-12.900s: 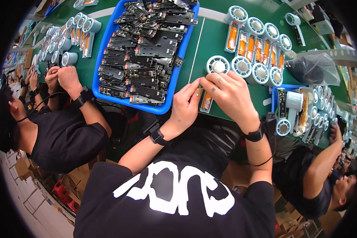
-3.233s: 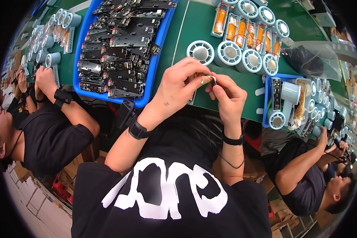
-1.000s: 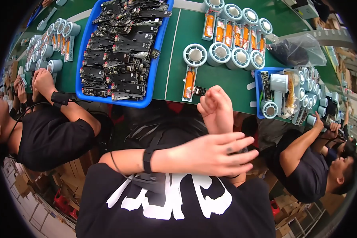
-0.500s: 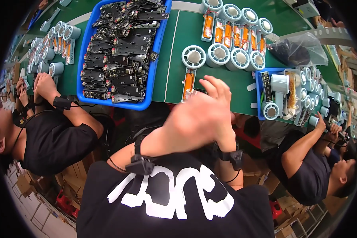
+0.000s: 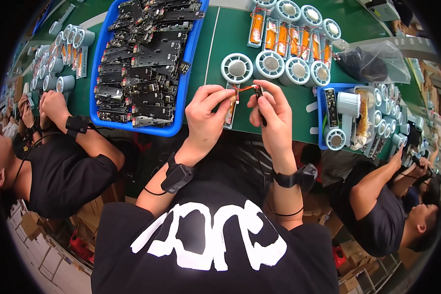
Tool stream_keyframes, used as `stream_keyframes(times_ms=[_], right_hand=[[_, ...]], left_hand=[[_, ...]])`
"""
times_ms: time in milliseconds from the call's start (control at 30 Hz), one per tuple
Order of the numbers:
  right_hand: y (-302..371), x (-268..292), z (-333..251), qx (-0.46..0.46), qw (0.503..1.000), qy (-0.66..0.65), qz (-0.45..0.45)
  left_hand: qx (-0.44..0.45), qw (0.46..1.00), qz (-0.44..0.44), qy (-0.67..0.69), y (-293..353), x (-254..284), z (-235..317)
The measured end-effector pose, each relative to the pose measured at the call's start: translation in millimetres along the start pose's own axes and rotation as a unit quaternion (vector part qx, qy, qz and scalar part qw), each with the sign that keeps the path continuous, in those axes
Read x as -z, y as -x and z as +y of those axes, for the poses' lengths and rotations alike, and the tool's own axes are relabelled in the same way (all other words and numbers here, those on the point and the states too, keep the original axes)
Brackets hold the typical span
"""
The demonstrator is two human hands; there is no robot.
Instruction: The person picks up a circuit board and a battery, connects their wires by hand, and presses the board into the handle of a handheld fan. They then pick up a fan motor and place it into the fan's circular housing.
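Note:
In front of me my left hand is closed, thumb and fingers pinching the near end of thin red wires. These wires run across to a narrow black circuit board, which my right hand grips upright between thumb and fingers. Just beyond my hands lies a light-blue handheld fan with a round head. Its open handle, holding an orange battery, points toward me and is partly covered by my left hand. Whether the wires join the board or only touch it, I cannot tell.
A blue tray heaped with black circuit boards stands left. More fans with orange batteries sit in rows beyond. On the right are a blue bin with fan parts and a clear plastic bag. Co-workers sit at both sides.
My hands, crossed and blurred before, have moved apart to either side of the fan's handle. Now the circuit board shows in my right hand and the wires in my left.

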State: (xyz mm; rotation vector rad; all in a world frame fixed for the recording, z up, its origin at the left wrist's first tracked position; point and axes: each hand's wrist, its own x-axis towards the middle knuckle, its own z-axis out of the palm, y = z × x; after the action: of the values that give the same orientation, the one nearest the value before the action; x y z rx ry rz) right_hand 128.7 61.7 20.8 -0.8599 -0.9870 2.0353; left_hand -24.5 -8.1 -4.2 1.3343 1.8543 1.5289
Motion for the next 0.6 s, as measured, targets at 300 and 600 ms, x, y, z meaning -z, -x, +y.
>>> stream_keyframes(times_ms=[300, 600], right_hand=[[-0.5, -9.9, 15.4, 0.088, 0.969, 0.220, 0.069], [-2.7, -13.9, 7.9, 0.080, 0.969, 0.227, 0.049]], left_hand=[[-0.114, 0.991, -0.004, -0.065, -9.3, 0.2, -7.9], [-0.156, 0.985, -0.023, -0.064, -11.5, 3.5, -9.8]])
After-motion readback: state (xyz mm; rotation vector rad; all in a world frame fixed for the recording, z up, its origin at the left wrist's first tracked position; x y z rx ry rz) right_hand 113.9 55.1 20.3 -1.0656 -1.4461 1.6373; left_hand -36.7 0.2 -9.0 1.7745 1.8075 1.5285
